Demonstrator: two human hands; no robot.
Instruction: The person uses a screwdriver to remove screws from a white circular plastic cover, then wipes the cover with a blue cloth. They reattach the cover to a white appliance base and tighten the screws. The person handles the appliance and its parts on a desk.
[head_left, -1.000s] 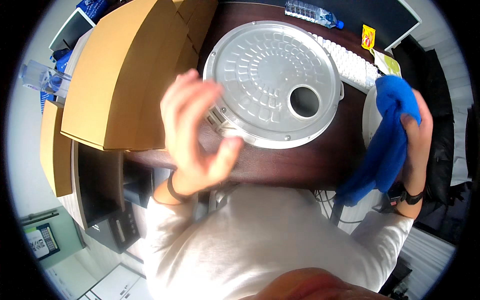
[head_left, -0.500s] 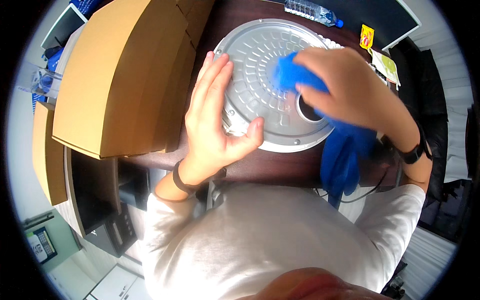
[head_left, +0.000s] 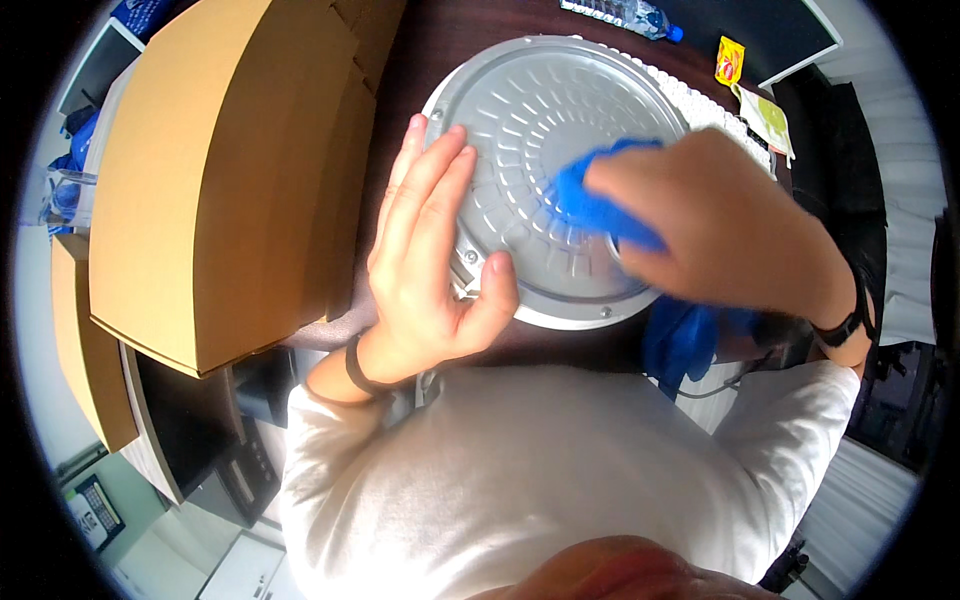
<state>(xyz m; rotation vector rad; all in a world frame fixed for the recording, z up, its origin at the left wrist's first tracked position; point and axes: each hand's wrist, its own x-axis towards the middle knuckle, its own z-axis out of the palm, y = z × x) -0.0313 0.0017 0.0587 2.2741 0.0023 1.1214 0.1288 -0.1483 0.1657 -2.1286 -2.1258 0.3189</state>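
Round silver embossed-metal cover (head_left: 515,130): on dark-brown tabletop (head_left: 425,55), twelve o'clock. Left hand (head_left: 420,260): thumb spread wide, at cover's nine o'clock edge. Right hand (head_left: 710,225): gripping blue fabric cloth (head_left: 590,195), cover's three o'clock. Wiping: judged unfinished; portions done, remaining: cannot tell.

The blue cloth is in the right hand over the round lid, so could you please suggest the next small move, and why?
I would probably slide the blue cloth toward the far edge of the lid: the right hand holds it bunched near the middle, the far part is uncovered, and the left hand rests at the left side, likely steadying it.
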